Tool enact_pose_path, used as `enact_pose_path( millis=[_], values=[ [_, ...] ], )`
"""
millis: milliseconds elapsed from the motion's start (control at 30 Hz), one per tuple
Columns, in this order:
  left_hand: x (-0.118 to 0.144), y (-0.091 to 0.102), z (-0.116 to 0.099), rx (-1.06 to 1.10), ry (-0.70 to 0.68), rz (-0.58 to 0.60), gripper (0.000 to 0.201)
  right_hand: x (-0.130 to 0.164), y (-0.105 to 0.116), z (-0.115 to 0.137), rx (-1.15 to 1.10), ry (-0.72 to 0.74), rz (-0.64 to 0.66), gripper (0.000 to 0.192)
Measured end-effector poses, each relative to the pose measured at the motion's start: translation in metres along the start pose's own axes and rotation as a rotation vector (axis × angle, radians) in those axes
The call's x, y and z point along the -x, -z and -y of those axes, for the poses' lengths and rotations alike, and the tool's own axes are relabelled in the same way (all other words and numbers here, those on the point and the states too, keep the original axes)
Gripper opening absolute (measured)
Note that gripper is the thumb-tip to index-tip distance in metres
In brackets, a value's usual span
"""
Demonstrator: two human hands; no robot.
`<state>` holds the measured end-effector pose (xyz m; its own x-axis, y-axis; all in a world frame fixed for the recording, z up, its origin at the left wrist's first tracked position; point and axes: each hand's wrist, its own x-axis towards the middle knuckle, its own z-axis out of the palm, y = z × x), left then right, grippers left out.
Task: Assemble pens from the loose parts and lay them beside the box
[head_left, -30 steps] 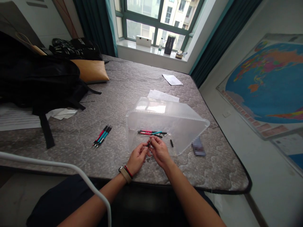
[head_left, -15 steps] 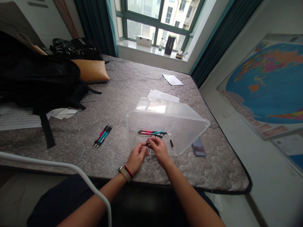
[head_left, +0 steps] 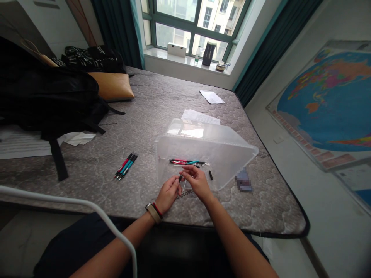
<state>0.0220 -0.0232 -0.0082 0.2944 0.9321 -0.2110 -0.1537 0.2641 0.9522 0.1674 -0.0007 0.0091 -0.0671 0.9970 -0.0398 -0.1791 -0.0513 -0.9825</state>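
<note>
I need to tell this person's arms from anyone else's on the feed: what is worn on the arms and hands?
Both forearms are bare, no sleeves and no gloves. The left hand has a tan band with a thin red band beside it at the wrist. The right hand and its wrist carry nothing that shows.

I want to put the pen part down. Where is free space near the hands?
Bare mattress lies left of the left hand, below the pens. Another patch lies between those pens and the clear lid. The lid is crowded with pens and a loose cap.
</note>
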Motion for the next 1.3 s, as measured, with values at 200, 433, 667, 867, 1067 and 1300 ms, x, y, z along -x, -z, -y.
enact_pose_path(
  millis=[200, 433, 667, 867, 1067, 1300],
  values=[
    [0.003, 0.006, -0.014, 0.434, 0.27, 0.284, 0.03, -0.001, 0.007, -0.004, -0.193, -0.11, 0.064, 0.038],
    [0.009, 0.007, -0.024, 0.524, 0.299, 0.348, 0.025, 0.001, 0.005, 0.003, -0.197, -0.167, 0.065, 0.029],
    [-0.002, 0.002, -0.003, 0.117, 0.043, 0.085, 0.037, 0.0, 0.006, 0.0, -0.11, -0.177, 0.042, 0.03],
    [-0.003, 0.002, -0.001, 0.043, -0.037, 0.007, 0.034, 0.004, 0.003, 0.003, -0.136, -0.223, 0.15, 0.032],
    [-0.002, 0.001, -0.008, 0.094, 0.011, -0.015, 0.038, 0.004, 0.002, 0.001, -0.138, -0.204, 0.174, 0.031],
    [-0.002, 0.001, -0.002, 0.109, 0.013, -0.086, 0.04, 0.005, -0.005, -0.004, -0.178, -0.202, 0.026, 0.025]
  ],
)
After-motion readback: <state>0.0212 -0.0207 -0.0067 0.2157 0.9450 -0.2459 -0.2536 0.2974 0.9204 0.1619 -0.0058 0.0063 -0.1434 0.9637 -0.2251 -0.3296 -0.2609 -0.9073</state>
